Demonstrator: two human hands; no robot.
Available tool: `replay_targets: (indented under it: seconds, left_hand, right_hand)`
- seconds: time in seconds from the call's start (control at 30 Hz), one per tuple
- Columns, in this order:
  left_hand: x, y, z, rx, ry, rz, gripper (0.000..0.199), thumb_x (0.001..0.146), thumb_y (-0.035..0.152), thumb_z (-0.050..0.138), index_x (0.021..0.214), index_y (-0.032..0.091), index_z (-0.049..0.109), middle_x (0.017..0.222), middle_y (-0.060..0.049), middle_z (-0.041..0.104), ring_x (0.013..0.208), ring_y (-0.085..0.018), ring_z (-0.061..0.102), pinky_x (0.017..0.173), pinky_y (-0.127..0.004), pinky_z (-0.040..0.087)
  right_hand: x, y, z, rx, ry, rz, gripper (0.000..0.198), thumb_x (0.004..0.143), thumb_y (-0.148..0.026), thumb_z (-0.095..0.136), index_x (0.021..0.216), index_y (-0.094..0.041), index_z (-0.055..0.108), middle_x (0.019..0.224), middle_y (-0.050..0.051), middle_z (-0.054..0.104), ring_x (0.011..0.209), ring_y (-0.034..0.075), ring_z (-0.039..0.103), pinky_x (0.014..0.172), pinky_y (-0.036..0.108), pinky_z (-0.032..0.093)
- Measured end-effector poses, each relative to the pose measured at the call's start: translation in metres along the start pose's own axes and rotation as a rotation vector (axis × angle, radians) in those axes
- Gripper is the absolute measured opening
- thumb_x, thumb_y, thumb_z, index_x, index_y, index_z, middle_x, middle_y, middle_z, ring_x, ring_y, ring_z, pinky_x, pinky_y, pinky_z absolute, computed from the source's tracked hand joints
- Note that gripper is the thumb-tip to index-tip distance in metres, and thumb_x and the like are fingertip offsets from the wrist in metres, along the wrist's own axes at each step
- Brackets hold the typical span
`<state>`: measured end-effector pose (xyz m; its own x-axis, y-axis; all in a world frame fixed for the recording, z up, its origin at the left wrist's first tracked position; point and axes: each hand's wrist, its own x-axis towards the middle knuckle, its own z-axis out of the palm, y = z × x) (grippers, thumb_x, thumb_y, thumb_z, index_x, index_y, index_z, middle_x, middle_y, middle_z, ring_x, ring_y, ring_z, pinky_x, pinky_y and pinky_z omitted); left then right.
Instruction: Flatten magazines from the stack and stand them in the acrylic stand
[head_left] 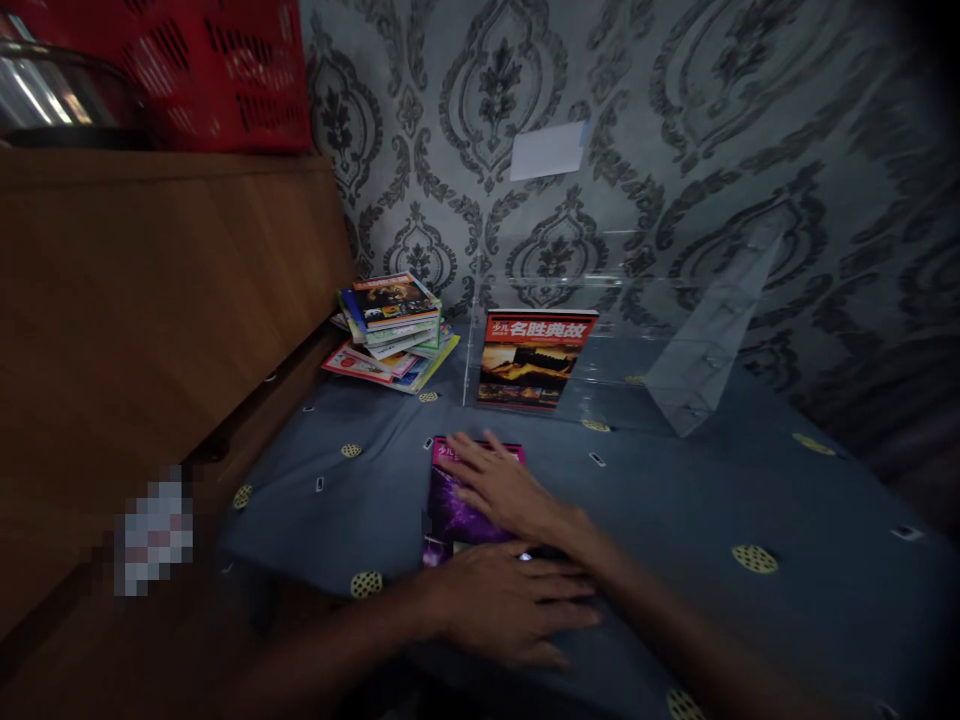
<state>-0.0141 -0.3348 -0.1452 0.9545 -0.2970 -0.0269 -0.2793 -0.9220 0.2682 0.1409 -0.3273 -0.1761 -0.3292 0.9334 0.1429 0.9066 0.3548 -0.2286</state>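
Observation:
A purple book [457,510] lies on the blue patterned cloth, its cover partly hidden by both hands. My right hand [502,485] rests flat on its upper part, fingers spread toward the top left. Across the lower edge of the book lies my left hand [517,600], with its fingers stretched out to the right, below my right wrist. Just beyond, a book with a red title band [536,365] leans upright in the left end of a clear acrylic rack [694,385].
Left of the rack sits an uneven stack of books [397,320]. A wooden cabinet [165,320] borders the cloth-covered table [660,500] on the left, carrying a red plastic basket [225,80] and a metal bowl [67,90]. Patterned wallpaper with a white card [549,152] rises behind.

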Motion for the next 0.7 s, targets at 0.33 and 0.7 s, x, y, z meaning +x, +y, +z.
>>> replay_targets:
  seconds: [0.33, 0.7]
  left_hand:
    - [0.001, -0.001, -0.005, -0.014, 0.002, 0.025, 0.054, 0.102, 0.042, 0.045, 0.148, 0.014, 0.046, 0.159, -0.009, 0.043, 0.152, -0.021, 0.032, 0.127, -0.043, 0.023]
    - [-0.001, -0.004, -0.005, 0.043, 0.020, -0.120, 0.058, 0.100, 0.046, 0.048, 0.149, 0.015, 0.048, 0.161, -0.006, 0.040, 0.154, -0.019, 0.026, 0.126, -0.034, 0.023]
  right_hand:
    - [0.052, 0.005, -0.002, 0.097, -0.098, -0.132, 0.066, 0.103, -0.058, 0.036, 0.156, -0.019, 0.037, 0.164, 0.013, 0.031, 0.155, 0.026, 0.021, 0.125, 0.057, 0.014]
    - [0.056, 0.066, 0.033, 0.041, 0.220, -0.110, 0.053, 0.103, -0.050, 0.035, 0.142, -0.021, 0.057, 0.151, 0.014, 0.053, 0.142, 0.029, 0.047, 0.115, 0.052, 0.042]
